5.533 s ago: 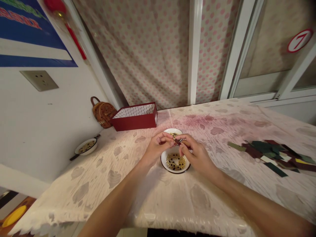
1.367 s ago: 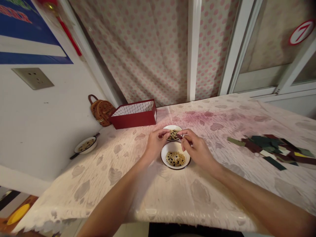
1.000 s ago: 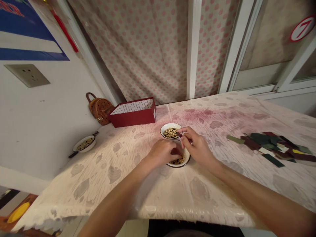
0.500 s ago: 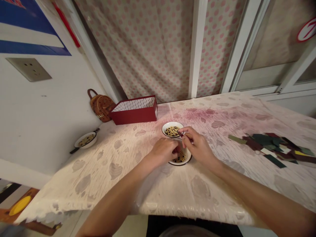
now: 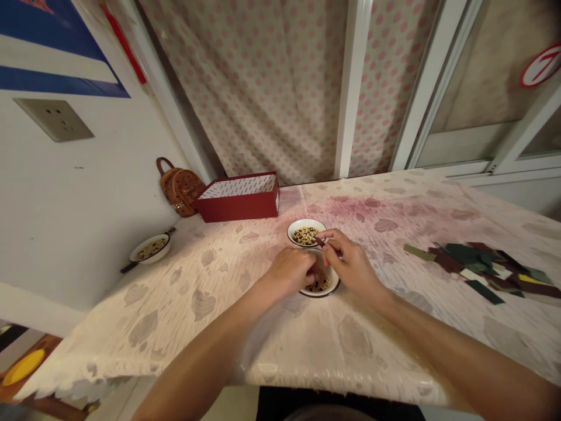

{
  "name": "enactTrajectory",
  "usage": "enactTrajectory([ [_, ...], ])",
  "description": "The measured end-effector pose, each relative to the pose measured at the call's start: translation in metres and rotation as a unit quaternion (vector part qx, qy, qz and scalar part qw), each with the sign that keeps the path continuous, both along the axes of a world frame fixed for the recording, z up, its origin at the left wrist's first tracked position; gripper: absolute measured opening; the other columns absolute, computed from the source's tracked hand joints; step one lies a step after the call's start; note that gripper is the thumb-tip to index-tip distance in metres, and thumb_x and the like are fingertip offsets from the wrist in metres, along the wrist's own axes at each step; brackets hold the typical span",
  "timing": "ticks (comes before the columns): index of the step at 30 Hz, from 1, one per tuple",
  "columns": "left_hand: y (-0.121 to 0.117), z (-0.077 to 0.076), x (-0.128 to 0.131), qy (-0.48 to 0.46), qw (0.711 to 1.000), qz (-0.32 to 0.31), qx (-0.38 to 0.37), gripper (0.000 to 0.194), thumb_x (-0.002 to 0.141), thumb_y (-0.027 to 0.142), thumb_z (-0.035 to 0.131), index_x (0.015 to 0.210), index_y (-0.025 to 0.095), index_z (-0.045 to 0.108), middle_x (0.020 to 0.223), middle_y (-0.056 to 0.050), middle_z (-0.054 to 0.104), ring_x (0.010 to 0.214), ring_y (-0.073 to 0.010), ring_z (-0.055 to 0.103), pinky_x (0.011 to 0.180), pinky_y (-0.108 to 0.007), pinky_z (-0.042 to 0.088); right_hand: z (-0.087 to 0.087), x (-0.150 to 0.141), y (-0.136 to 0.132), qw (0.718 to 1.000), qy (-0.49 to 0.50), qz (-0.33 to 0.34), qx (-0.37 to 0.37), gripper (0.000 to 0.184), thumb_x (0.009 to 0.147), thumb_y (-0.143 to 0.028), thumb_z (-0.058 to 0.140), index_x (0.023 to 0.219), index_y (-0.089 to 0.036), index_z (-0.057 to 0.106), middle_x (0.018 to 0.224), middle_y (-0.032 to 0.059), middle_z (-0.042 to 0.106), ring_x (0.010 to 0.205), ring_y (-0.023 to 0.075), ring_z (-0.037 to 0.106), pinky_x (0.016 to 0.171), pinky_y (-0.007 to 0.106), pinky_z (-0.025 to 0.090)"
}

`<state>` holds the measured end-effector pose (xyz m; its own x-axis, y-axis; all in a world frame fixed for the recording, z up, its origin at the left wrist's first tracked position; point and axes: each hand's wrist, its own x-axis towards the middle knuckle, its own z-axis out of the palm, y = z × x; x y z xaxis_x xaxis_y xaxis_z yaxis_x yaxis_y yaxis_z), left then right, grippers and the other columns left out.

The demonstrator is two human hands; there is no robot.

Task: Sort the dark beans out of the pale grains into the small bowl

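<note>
Left hand [image 5: 290, 271] lowered, nearer bowl [image 5: 332, 282] beneath.

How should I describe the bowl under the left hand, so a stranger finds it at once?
On the pale tablecloth, look right of the red box and closer to us. Take the nearer bowl of the pair: the left hand covers its left side, while the far bowl shows nearly whole.

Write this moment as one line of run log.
Left hand: reaching into near bowl | Right hand: pinching small brown strip | Far bowl: holds yellow and black pieces
</note>
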<state>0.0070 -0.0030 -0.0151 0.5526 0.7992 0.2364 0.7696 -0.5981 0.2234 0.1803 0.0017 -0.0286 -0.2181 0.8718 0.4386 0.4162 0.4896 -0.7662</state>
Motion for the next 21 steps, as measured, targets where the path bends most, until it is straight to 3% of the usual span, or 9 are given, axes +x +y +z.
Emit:
enactTrajectory([
  [6, -0.004, 0.004, 0.002, 0.029, 0.999, 0.034, -0.022, 0.005, 0.073, 0.014, 0.066, 0.072, 0.019, 0.068, 0.074, -0.008, 0.072, 0.073, -0.0263, 0.066, 0.067, -0.034, 0.044, 0.001, 0.0, -0.002, 1.0, 0.003, -0.001, 0.0, 0.023, 0.094, -0.022, 0.045, 0.113, -0.021, 0.059, 0.062, -0.0056, 0.059, 0.057, 0.0149, 0.057, 0.061, 0.027, 0.04],
  [9, -0.004, 0.004, 0.0, -0.04, 0.998, 0.023, -0.044, 0.007, 0.073, 0.013, 0.066, 0.074, 0.019, 0.068, 0.076, -0.006, 0.072, 0.073, -0.0239, 0.065, 0.066, -0.032, 0.042, 0.001, 0.0, -0.002, 1.0, 0.008, 0.002, -0.001, 0.023, 0.094, -0.022, 0.045, 0.113, -0.021, 0.059, 0.062, -0.0056, 0.059, 0.058, 0.0149, 0.057, 0.062, 0.027, 0.04],
  [11, -0.003, 0.004, -0.002, -0.135, 0.988, 0.008, -0.072, 0.008, 0.072, 0.012, 0.066, 0.076, 0.019, 0.067, 0.077, -0.003, 0.071, 0.072, -0.0198, 0.063, 0.066, -0.029, 0.043, 0.001, 0.001, -0.002, 1.0, 0.011, 0.002, -0.004, 0.023, 0.094, -0.022, 0.045, 0.113, -0.021, 0.058, 0.062, -0.0057, 0.06, 0.058, 0.0149, 0.057, 0.062, 0.027, 0.04],
  [13, 0.0, 0.004, -0.004, -0.264, 0.958, -0.008, -0.11, 0.01, 0.073, 0.011, 0.065, 0.079, 0.019, 0.065, 0.078, -0.001, 0.07, 0.073, -0.0164, 0.062, 0.069, -0.027, 0.045, 0.002, 0.001, -0.003, 1.0, 0.017, 0.003, -0.009, 0.023, 0.093, -0.022, 0.045, 0.113, -0.021, 0.058, 0.062, -0.0056, 0.06, 0.058, 0.0149, 0.057, 0.061, 0.027, 0.041],
  [16, 0.005, 0.004, -0.006, -0.433, 0.887, -0.003, -0.161, 0.01, 0.074, 0.012, 0.067, 0.081, 0.017, 0.062, 0.081, -0.001, 0.067, 0.077, -0.0137, 0.062, 0.075, -0.025, 0.047, 0.004, 0.001, -0.004, 0.999, 0.029, 0.018, -0.016, 0.023, 0.093, -0.022, 0.045, 0.112, -0.021, 0.058, 0.063, -0.0053, 0.061, 0.058, 0.0145, 0.057, 0.061, 0.026, 0.041],
  [21, 0.01, 0.006, -0.007, -0.549, 0.804, 0.027, -0.226, 0.022, 0.074, 0.021, 0.077, 0.089, 0.016, 0.061, 0.081, 0.0, 0.066, 0.076, -0.0116, 0.061, 0.077, -0.025, 0.046, 0.007, 0.0, -0.007, 0.997, 0.042, 0.058, -0.016, 0.022, 0.095, -0.022, 0.044, 0.113, -0.021, 0.057, 0.062, -0.0063, 0.058, 0.057, 0.0141, 0.056, 0.061, 0.025, 0.043],
])
